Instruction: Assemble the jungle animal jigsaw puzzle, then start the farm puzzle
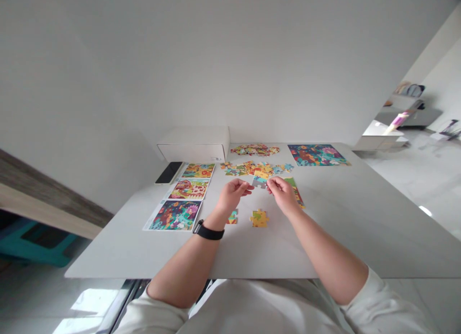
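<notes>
My left hand (232,193) and my right hand (283,193) are raised over the white table (360,218), fingers pinched on the two sides of joined puzzle pieces (260,179) held between them. A black band sits on my left wrist. Below the hands lies a yellow joined piece (259,218); a small piece (233,217) peeks out beside my left wrist. A strip of assembled pieces (296,190) lies partly under my right hand. Loose pieces (252,168) are scattered just beyond.
Three picture cards (187,190) lie in a row at the left, a black phone (168,172) beside them. A white box (196,144) stands at the back. A second pile of pieces (255,149) and a finished puzzle (316,154) lie at the far side.
</notes>
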{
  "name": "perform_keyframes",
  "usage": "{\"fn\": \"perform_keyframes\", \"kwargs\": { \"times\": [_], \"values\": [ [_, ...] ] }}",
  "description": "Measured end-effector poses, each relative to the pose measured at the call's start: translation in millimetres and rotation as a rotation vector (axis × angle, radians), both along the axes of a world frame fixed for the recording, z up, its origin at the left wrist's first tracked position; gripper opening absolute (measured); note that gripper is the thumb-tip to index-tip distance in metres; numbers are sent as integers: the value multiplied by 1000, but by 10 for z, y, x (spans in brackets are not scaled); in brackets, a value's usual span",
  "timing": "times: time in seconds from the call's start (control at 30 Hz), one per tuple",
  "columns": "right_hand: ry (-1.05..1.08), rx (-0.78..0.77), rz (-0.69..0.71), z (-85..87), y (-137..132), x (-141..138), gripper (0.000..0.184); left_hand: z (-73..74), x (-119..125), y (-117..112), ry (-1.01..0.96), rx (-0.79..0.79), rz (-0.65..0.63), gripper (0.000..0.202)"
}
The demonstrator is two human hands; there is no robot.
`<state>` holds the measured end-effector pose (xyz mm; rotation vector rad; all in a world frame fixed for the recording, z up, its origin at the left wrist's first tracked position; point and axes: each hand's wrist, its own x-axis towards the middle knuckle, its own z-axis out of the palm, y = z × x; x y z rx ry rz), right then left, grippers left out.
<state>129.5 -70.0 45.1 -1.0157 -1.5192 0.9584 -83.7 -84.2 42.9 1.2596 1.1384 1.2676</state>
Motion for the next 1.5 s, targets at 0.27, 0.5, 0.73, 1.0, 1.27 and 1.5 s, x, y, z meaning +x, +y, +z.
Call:
{"fn": "perform_keyframes", "kwargs": {
  "times": [0.27, 0.5, 0.73, 1.0, 1.27, 1.5],
  "values": [
    [-18, -30, 23, -47, 29, 16, 44, 85, -161, -70, 507, 544, 110, 46],
    [-93, -40, 55, -50, 4, 2, 41, 93, -194, -111, 741, 746, 54, 63],
    [-109, -59, 95, -50, -7, -2, 37, 70, -222, -82, 752, 820, 44, 49],
    [-140, 70, 22, -112, 22, 5, 33, 103, -272, -83, 724, 776, 52, 49],
    [-437, 611, 60, -63, -27, 34, 39, 187, -356, -119, 752, 666, 22, 48],
    [-514, 623, 56, -112, 3, 24, 28, 238, -387, -137, 779, 636, -50, 47]
  ]
}}
